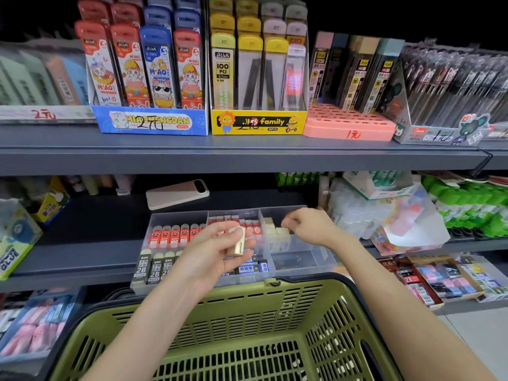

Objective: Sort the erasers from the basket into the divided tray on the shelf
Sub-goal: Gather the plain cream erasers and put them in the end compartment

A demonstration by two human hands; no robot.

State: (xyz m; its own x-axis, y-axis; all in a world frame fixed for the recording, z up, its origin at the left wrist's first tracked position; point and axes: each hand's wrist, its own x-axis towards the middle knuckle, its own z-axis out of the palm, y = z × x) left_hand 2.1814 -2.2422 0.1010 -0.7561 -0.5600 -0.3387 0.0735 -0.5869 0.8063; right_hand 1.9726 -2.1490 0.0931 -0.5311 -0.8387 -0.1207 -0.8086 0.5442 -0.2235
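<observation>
A clear divided tray (302,259) sits on the grey shelf, holding rows of red erasers (170,235), dark 2B erasers (148,268), blue erasers (247,268) and cream erasers (275,232). My left hand (217,251) hovers over the tray's middle and grips a cream eraser (239,242) upright between fingers and thumb. My right hand (308,225) reaches into the back right compartment, fingertips pinching a cream eraser there. Below my arms is the green basket (247,298), with a few pale erasers visible through its mesh.
A pink phone (178,195) lies on the shelf behind the tray. Boxes of pencil leads stand on the upper shelf (247,155). A tilted clear box (406,229) and green bottles crowd the right; glue boxes (13,243) sit at the left.
</observation>
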